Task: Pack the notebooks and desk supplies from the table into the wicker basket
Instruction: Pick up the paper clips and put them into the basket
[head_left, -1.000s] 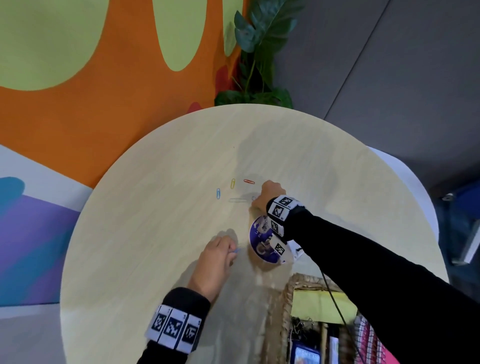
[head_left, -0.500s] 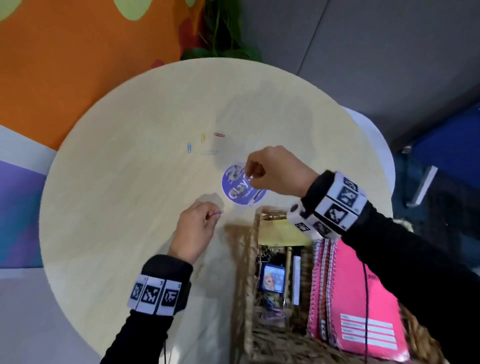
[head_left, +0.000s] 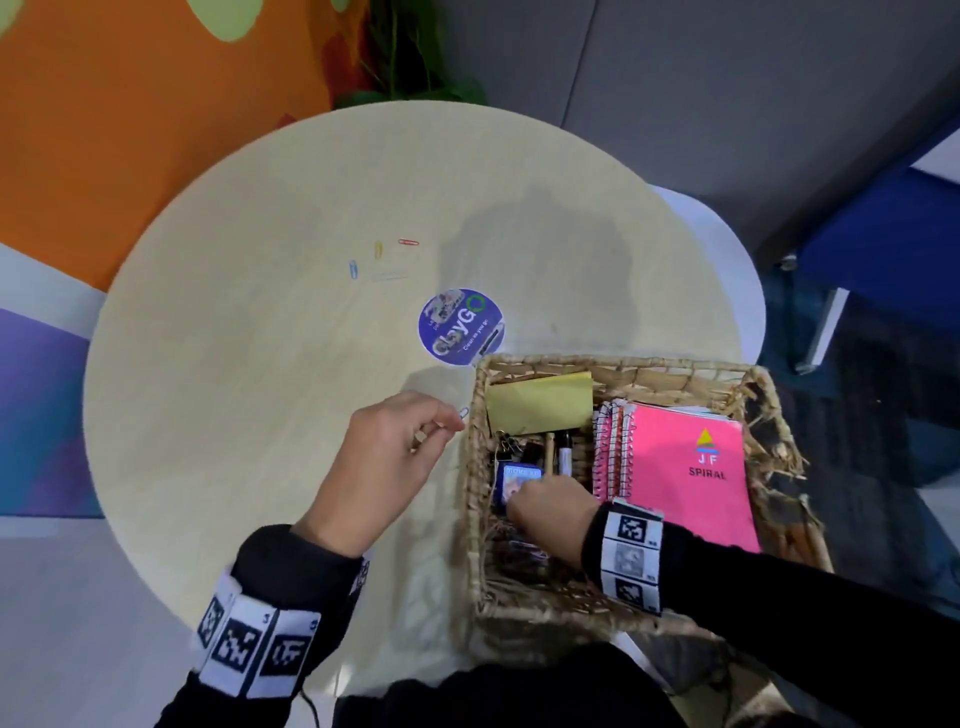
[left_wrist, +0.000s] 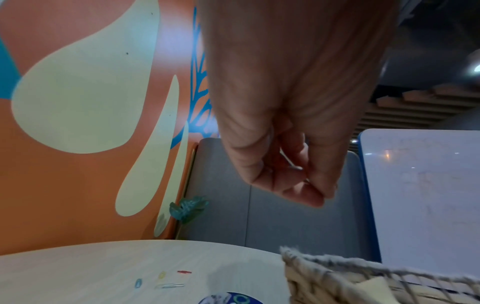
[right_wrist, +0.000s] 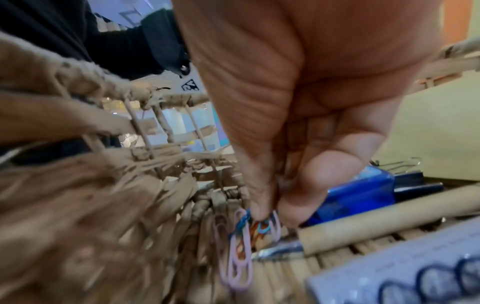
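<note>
Wicker basket (head_left: 631, 366) stands at the table (head_left: 260, 364) edge with the right hand (head_left: 550, 512) down inside it, fingertips (right_wrist: 262, 211) pinched together over a heap of coloured paper clips (right_wrist: 239, 246); whether they actually grip one is blurred. Just right of those fingers lie a blue box (right_wrist: 361, 193) and a pink notebook (head_left: 691, 478). The left hand (head_left: 395, 457) hovers beside the basket's left wall, pinching a pale paper clip (head_left: 463, 413). Beyond its fingertips lie four loose clips (head_left: 379, 260) and a round purple sticker (head_left: 461, 326).
</note>
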